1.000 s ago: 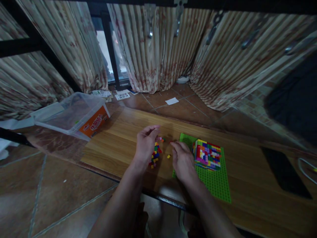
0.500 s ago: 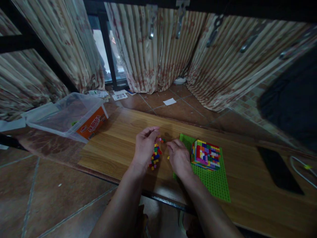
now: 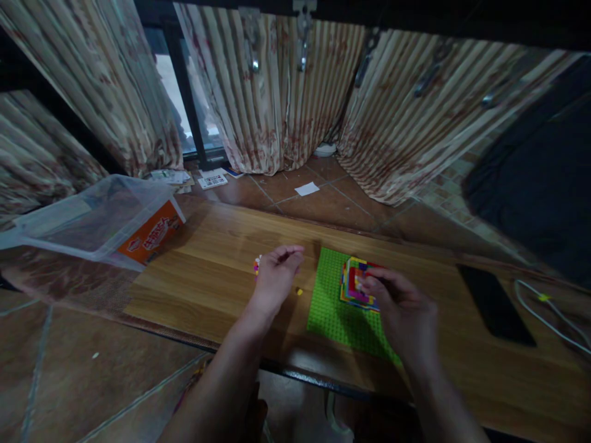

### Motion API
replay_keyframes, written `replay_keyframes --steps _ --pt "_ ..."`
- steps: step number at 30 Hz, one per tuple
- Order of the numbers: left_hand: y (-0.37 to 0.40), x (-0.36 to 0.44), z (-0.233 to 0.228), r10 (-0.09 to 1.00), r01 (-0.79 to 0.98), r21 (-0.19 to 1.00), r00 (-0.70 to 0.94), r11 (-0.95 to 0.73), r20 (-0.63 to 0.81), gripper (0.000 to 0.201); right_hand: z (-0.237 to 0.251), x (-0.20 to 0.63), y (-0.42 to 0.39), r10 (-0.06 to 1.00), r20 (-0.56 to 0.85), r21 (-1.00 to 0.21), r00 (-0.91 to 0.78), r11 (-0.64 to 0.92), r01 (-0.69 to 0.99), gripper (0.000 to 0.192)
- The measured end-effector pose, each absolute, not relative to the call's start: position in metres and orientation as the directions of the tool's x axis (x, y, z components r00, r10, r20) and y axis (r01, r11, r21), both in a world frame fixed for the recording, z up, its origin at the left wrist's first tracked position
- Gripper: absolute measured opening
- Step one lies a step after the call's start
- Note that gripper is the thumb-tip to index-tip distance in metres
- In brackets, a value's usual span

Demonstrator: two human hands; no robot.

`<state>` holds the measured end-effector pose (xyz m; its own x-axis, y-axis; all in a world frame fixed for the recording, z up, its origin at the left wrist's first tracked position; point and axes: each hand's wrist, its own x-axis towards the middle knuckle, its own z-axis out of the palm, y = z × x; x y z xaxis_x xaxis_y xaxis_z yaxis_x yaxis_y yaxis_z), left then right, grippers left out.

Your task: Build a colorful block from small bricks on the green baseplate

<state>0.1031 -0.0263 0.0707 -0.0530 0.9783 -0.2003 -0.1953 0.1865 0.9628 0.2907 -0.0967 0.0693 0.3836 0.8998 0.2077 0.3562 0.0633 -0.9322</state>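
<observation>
**Placing at the top of the brick block: right hand in contact range, left hand in reserve**

Viewing remotely through the head camera, I find the multicoloured brick block (image 3: 353,290) standing on the green baseplate (image 3: 330,298), near that plate's far side. The plate lies flat on the wooden table (image 3: 207,264).

Right hand (image 3: 409,311): thumb and forefinger are drawn nearly together over the block's top, partly covering its right side. Whether a small brick sits between them, or whether they touch the block, I cannot tell.

Left hand (image 3: 277,277): raised over the table left of the plate, fingers curled, thumb and forefinger almost meeting. I cannot confirm anything in that pinch. A yellow brick (image 3: 299,291) lies loose beside it, and small bricks (image 3: 257,266) show partly behind its wrist side.

Step in hand, in my judgement: seating or adjusting a piece on the top layer.

Requirement for the next move: I would want the right fingertips squared to the studs, then light, straight downward pressure, without pushing the block sideways. Neighbouring pieces could be knocked loose if the pinch comes in tilted. The left hand is well placed to steady the plate or supply a further brick.
</observation>
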Motion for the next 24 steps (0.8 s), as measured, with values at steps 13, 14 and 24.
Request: replay_keyframes --steps 13,14,24 --pt "-0.039 0.146 0.047 0.97 0.045 0.992 0.21 0.115 -0.122 0.021 0.058 0.327 -0.098 0.923 0.295 -0.763 0.245 0.074 0.642 0.019" --pt "-0.039 0.147 0.045 0.967 0.063 0.992 0.223 0.108 -0.12 0.023 0.058 0.326 -0.098 0.927 0.288 -0.76 0.239 0.069 0.646 0.019" --pt "-0.041 0.15 0.045 0.962 0.1 0.991 0.247 0.091 -0.113 0.023 0.053 0.321 -0.096 0.925 0.304 -0.701 0.229 0.054 0.711 0.019"
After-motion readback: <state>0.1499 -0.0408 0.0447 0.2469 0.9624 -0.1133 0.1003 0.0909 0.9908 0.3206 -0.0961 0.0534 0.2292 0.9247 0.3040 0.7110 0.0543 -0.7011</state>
